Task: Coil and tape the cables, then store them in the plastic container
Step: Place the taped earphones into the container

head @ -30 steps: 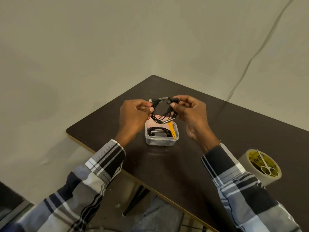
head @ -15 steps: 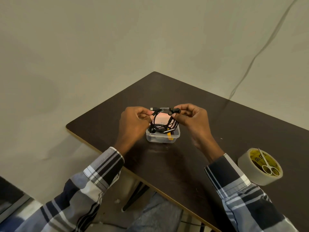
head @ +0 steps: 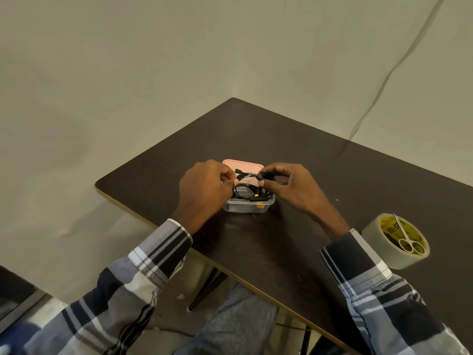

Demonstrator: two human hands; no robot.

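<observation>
Lowered since the earlier frame: coil (head: 249, 192), from above the container (head: 247, 207) down into its mouth, atop cables already inside. Held at both ends: left hand (head: 204, 187) and right hand (head: 289, 187), fingers of each pinched together on the coil's upper strands. Step in hand: storing. Next move, as judged: press the loops below the rim, then release both pinches without springing the coil. Behind, touching: pink lid (head: 243, 163). Well apart on the worktop (head: 345, 175): tape (head: 395, 240), scissors (head: 405, 237) on top.
</observation>
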